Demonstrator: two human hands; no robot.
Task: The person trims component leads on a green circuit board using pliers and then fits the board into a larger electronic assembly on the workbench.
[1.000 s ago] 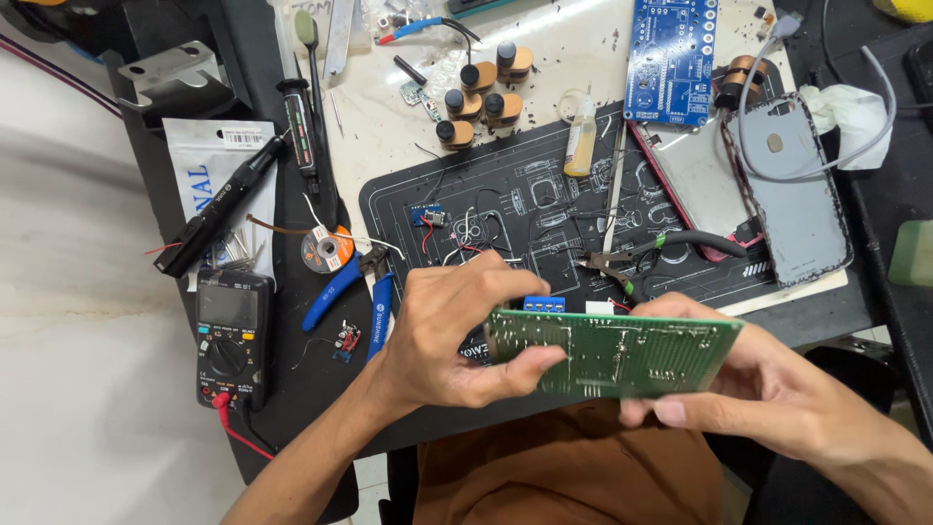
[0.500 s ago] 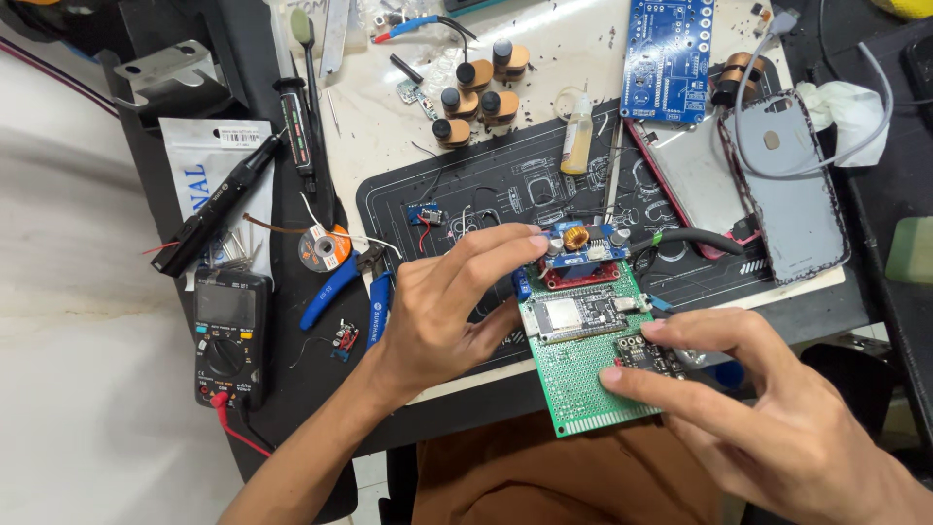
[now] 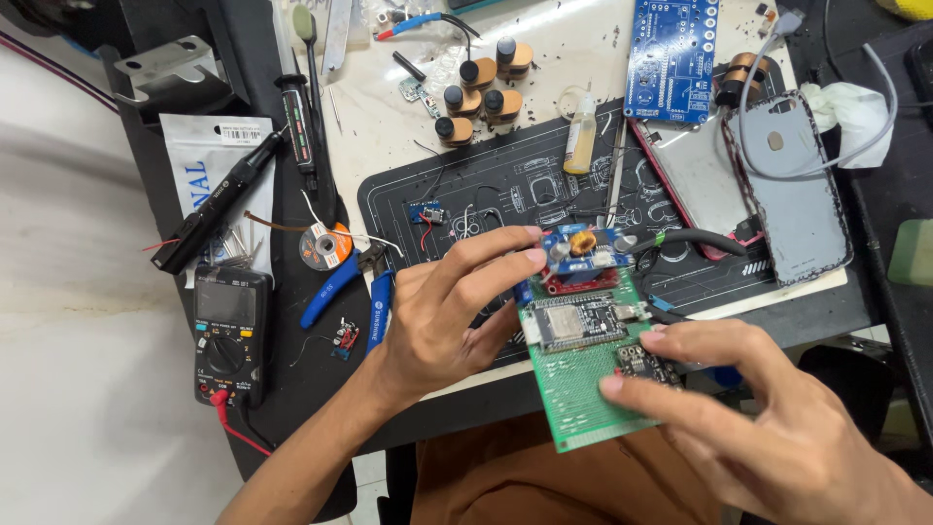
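Note:
I hold a green perforated circuit board [image 3: 581, 394] face up over the table's front edge. It carries a long black module, a small blue module with an orange coil [image 3: 583, 251] at its far end, and a small dark part near my right fingers. My left hand [image 3: 449, 321] grips the board's left edge, fingertips touching the blue module. My right hand [image 3: 768, 428] holds the board's right side, index finger lying across the green area.
A dark work mat [image 3: 505, 185] lies ahead with loose wires. A multimeter [image 3: 228, 335], blue pliers [image 3: 340, 287], a solder spool [image 3: 326, 245] and a black iron [image 3: 219, 202] sit left. A blue circuit board [image 3: 673, 58], an opened phone [image 3: 792, 190] and several knobs [image 3: 481, 92] lie beyond.
The board was turned from edge-on, solder side towards me, to face up with its components showing. My right hand shifted onto its right side and both hands came slightly nearer.

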